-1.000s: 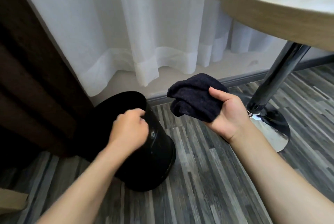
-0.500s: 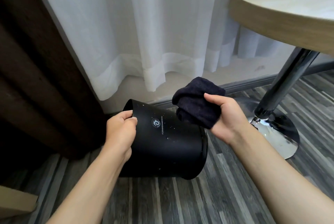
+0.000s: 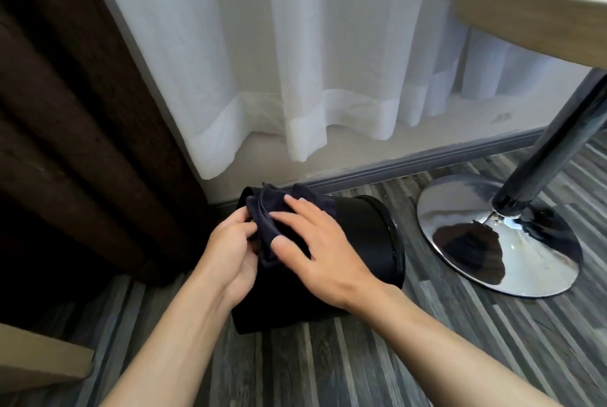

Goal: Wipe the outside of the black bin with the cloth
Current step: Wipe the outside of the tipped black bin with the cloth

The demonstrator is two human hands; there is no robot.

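We see the bin [image 3: 361,236] lying tipped on its side on the floor [image 3: 328,367], just below centre of frame, one round end facing right toward the chrome base [image 3: 499,236]. The cloth [image 3: 279,209], dark navy, is draped over the bin's upper left part. Right hand [image 3: 315,252] lies flat on top, fingers spread, palm pressing the cloth onto the bin wall; it's not clenched, more a flat press, thumb tip on the cloth's lower edge. Left hand [image 3: 230,249] sits just left of it, fingers curled, pinching the cloth's folded edge at the bin's left end; whether it also grips the bin rim we can't tell, the cloth hides it. Both forearms come in from the bottom of frame.

White curtain [image 3: 295,62] fills the upper middle, hem hanging just above the skirting. Brown curtain [image 3: 65,127] takes the left side. Round counter [image 3: 532,2] at upper right, its dark pole [image 3: 555,144] slanting down to the chrome base at right, near the bin but apart from it. A beige box corner [image 3: 36,357] shows at lower left.
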